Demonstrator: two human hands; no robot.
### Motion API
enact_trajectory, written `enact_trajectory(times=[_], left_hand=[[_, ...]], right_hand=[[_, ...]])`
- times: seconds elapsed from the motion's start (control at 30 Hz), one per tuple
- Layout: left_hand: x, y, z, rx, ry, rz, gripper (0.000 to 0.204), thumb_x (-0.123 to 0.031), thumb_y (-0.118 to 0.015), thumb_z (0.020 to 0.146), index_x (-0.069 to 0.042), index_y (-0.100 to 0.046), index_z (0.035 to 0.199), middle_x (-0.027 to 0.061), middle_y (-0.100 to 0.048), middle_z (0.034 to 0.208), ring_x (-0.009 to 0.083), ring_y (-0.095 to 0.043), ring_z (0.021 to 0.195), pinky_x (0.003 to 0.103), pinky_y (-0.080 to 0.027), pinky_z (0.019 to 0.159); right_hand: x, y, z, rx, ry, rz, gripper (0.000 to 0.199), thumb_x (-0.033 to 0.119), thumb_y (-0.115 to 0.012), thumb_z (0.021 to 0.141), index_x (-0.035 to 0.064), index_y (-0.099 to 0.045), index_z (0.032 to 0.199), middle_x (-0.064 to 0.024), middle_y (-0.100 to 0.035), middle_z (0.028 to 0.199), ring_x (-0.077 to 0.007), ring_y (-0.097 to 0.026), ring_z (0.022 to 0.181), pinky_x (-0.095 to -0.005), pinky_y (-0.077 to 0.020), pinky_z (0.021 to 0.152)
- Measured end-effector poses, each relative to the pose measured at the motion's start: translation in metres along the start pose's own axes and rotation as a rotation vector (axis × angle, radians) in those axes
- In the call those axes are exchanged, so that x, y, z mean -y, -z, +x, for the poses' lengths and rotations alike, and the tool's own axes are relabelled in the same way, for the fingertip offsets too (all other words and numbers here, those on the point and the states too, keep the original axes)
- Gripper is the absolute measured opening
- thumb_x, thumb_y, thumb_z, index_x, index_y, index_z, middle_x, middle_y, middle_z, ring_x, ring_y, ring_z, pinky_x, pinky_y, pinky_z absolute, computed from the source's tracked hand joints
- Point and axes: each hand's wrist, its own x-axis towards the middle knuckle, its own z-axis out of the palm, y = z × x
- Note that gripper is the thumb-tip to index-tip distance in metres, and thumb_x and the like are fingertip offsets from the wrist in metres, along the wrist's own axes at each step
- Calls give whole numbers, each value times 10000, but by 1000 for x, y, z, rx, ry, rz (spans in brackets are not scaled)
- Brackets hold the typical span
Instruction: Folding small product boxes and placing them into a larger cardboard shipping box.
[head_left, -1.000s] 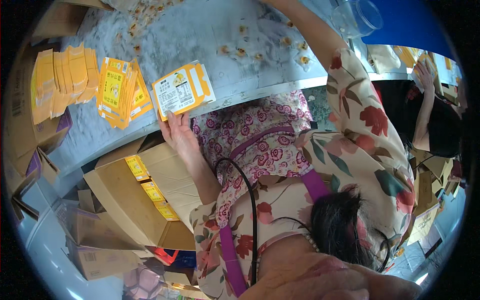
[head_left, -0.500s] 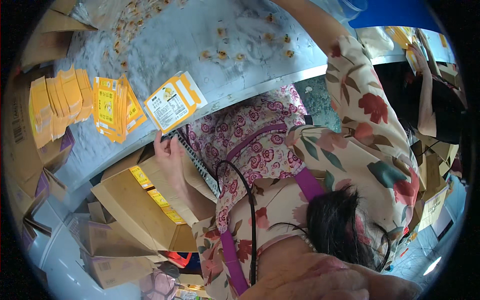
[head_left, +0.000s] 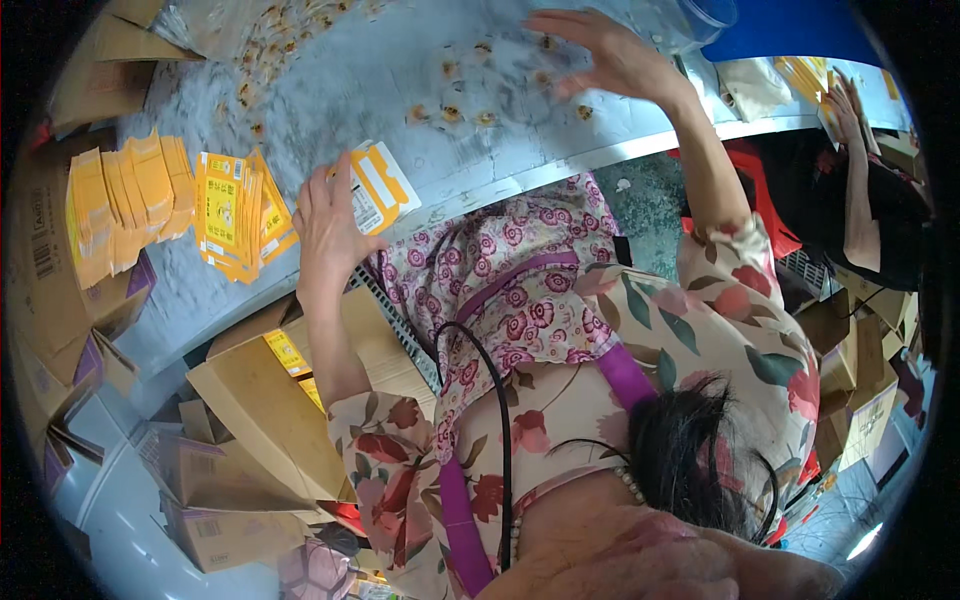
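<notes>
My left hand (head_left: 335, 215) lies over the left part of a white-and-orange packet pile (head_left: 385, 190) at the table's front edge. Its fingers are stretched out on the pile and its thumb is spread away. The hand covers much of the top packet. Farther right, my right hand (head_left: 610, 60) is raised above the table with fingers apart and nothing visible in it. Below and left of that hand lie several small clear sachets with dark and yellow middles (head_left: 485, 117). Left of my left hand is a fanned stack of yellow packets (head_left: 225, 215).
More orange packets (head_left: 135, 195) stand in rows at the table's left end. Loose sachets (head_left: 262, 60) are strewn at the far left. An open cardboard box (head_left: 265, 400) stands below the table edge. A clear round tub (head_left: 708, 15) is at the far right, near another person's hands (head_left: 848, 110).
My left hand has moved up from below the table edge onto the white-and-orange packets. My right hand has come back into view from beyond the top edge, above the sachets.
</notes>
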Motion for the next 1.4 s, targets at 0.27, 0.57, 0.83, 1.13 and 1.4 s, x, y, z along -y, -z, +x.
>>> enact_trajectory(times=[0.27,0.57,0.83,1.13,1.4], left_hand=[[1,23,67,-63,-122,123,1087,-125,-852,455,-154,-332,1409,97,-415,1324,343,-420,1200,508,-410,955],[-35,16,118,-18,-261,237,1000,-23,-786,455,-164,-372,1355,56,-452,1274,326,-422,1201,557,-477,863],[-59,16,121,53,-253,60,1135,-87,-866,404,-165,-330,1401,136,-388,1389,385,-364,1274,483,-426,1002],[-47,21,108,-145,-256,-261,1164,-83,-893,409,-114,-312,1417,179,-360,1397,365,-386,1273,429,-359,1073],[-24,28,85,-326,-262,-641,1222,-146,-930,396,-60,-278,1426,159,-371,1359,313,-404,1262,415,-423,1019]], right_hand=[[-4,-46,-39,-39,-340,-328,1151,177,-882,442,227,-323,1447,-111,-348,1478,-370,-507,1162,-420,-496,932],[10,-77,12,-60,-231,-89,921,27,-784,582,102,-373,1403,-154,-432,1397,-379,-507,1168,-417,-478,948],[25,-109,38,-325,-188,133,688,-4,-727,612,-34,-498,1259,-193,-541,1249,-358,-540,1120,-394,-472,940],[61,-86,52,-340,-141,582,523,4,-645,748,39,-531,1258,-178,-596,1172,-321,-611,1019,-391,-505,868],[61,-78,21,-464,-172,466,467,120,-702,774,95,-584,1225,-123,-610,1170,-268,-618,953,-350,-515,809]])
